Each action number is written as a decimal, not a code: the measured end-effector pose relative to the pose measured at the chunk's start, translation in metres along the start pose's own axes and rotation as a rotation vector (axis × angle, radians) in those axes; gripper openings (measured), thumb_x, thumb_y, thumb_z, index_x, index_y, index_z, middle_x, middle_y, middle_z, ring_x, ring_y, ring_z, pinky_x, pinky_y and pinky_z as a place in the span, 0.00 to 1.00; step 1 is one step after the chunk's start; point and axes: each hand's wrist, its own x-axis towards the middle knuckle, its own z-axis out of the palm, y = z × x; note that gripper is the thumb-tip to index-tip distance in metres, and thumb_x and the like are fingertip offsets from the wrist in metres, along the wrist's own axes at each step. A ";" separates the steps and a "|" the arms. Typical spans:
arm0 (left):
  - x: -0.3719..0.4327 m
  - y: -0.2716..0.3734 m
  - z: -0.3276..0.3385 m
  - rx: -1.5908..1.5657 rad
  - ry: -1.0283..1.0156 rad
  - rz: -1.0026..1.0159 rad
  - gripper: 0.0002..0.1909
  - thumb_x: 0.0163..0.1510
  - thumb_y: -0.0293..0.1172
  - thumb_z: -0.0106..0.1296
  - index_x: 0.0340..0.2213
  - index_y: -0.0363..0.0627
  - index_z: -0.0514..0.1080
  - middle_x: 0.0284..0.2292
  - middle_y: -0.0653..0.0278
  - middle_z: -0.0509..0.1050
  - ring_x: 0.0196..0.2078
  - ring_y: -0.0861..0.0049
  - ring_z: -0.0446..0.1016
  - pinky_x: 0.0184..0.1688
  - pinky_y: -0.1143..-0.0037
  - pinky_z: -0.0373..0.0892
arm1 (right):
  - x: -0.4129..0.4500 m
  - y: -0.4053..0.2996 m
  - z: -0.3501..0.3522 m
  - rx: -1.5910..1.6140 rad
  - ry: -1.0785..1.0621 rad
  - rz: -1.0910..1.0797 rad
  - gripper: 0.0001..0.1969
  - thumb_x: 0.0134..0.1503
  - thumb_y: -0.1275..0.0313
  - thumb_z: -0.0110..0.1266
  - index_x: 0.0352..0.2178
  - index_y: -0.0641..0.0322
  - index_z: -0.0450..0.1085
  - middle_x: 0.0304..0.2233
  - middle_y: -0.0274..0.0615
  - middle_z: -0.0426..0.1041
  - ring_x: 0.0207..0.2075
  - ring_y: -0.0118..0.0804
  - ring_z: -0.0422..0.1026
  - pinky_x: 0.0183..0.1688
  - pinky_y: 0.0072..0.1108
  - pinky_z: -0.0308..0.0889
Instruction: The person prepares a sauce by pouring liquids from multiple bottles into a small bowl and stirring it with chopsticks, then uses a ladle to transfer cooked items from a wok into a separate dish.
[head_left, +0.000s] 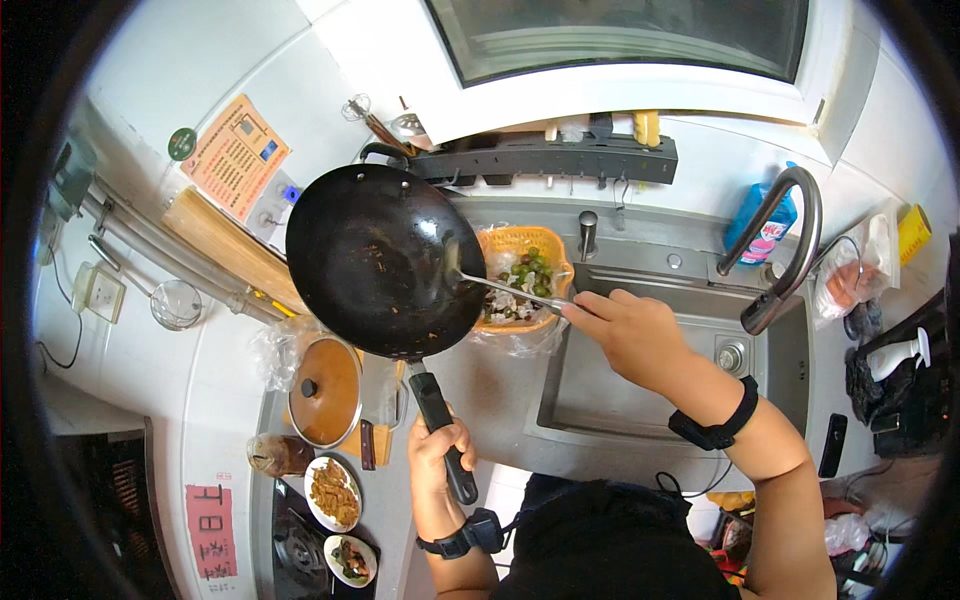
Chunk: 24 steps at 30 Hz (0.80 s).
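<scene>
A black wok (360, 270) with scraps of food on its inner face is held up over the counter, tilted so that its inside faces me. My left hand (442, 450) is closed around its long black handle. In my right hand (626, 337) is the metal handle of a cooking utensil (517, 289), probably a spatula. The utensil's head reaches into the wok at the right side, where its shape is hard to make out. Behind the wok's right edge stands an orange plastic basket (559, 251) holding green fruits and scraps.
To the right lies a steel sink (622, 390) with a curved faucet (806, 225) and a blue detergent bottle (757, 217). At left are a glass lid (324, 397), a cleaver (381, 397), a jar (277, 455) and two plates of food (309, 495). A tool rack (555, 159) spans the back wall.
</scene>
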 end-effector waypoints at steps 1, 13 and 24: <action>-0.002 0.001 -0.001 -0.002 0.008 -0.009 0.11 0.41 0.21 0.44 0.31 0.39 0.61 0.14 0.60 0.63 0.09 0.73 0.62 0.10 0.76 0.61 | -0.001 0.000 -0.001 -0.011 -0.009 0.014 0.26 0.40 0.78 0.52 0.46 0.55 0.67 0.44 0.29 0.68 0.33 0.33 0.67 0.30 0.21 0.67; -0.023 0.006 -0.013 -0.121 -0.108 -0.016 0.11 0.43 0.22 0.47 0.31 0.41 0.60 0.16 0.62 0.65 0.11 0.74 0.65 0.13 0.78 0.61 | -0.097 0.029 0.075 0.871 0.147 0.700 0.23 0.52 0.82 0.48 0.52 0.65 0.62 0.41 0.43 0.72 0.28 0.31 0.72 0.27 0.20 0.68; -0.088 0.008 -0.018 -0.586 -0.180 -0.060 0.14 0.45 0.27 0.48 0.35 0.42 0.60 0.14 0.66 0.61 0.09 0.79 0.59 0.11 0.78 0.55 | -0.078 -0.002 0.047 1.848 0.114 0.979 0.16 0.56 0.71 0.49 0.44 0.70 0.62 0.29 0.42 0.71 0.10 0.19 0.57 0.06 0.10 0.49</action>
